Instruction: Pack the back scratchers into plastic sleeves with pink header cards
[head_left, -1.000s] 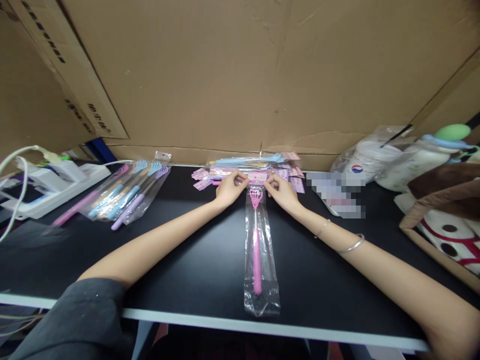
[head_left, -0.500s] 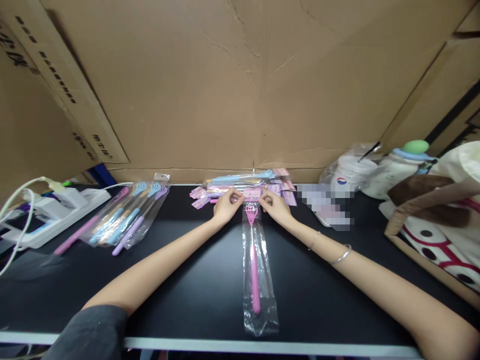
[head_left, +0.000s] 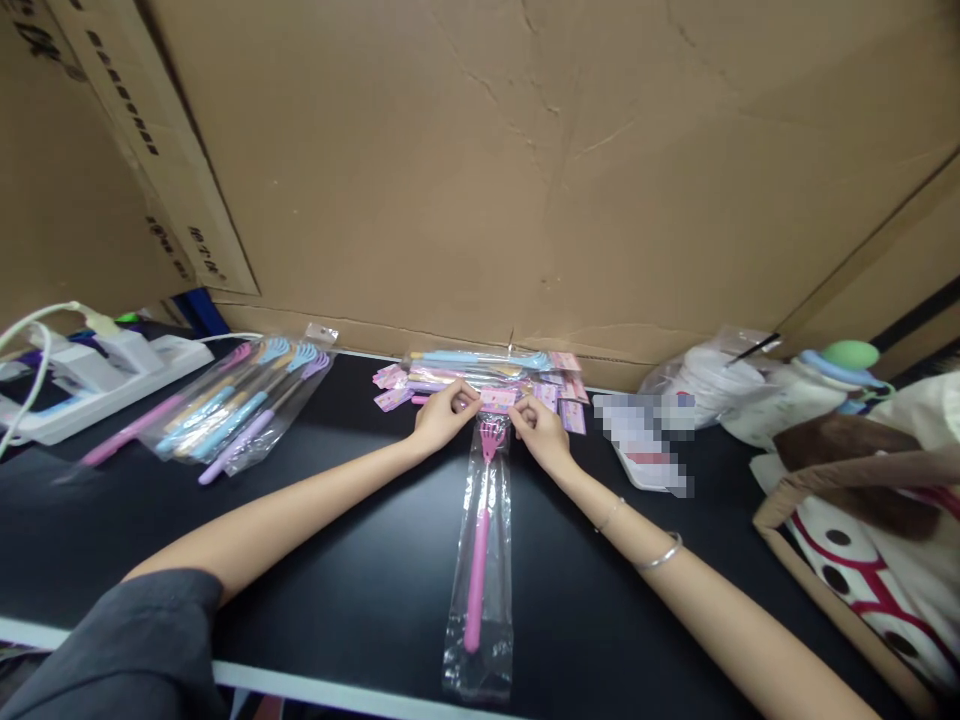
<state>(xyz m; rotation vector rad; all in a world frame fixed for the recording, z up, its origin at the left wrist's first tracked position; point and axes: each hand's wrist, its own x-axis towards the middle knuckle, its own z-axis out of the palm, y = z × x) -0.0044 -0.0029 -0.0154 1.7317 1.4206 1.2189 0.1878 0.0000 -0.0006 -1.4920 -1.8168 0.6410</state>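
Head view: the pink claw-headed stick (head_left: 476,585) lies lengthwise on the black counter (head_left: 360,570), claw to the far side, handle toward the near edge, inside a clear sleeve (head_left: 499,610). Bagging looks done for this piece; a small printed card (head_left: 498,400) sits at the sleeve's far end, and I judge its fitting to be the step in hand, though I cannot tell whether it is fastened. My left hand (head_left: 446,415) pinches the card's left end, thumb and fingertips together; my right hand (head_left: 544,433) pinches the right end likewise, so each grip is closed on the card, not on the stick. Just beyond lies a pile of bagged sticks (head_left: 472,360) with printed cards among them, which I read as finished. To the left, well apart, a second group of sticks (head_left: 240,415) in clear plastic shows no printed card, so I count those as left to do.
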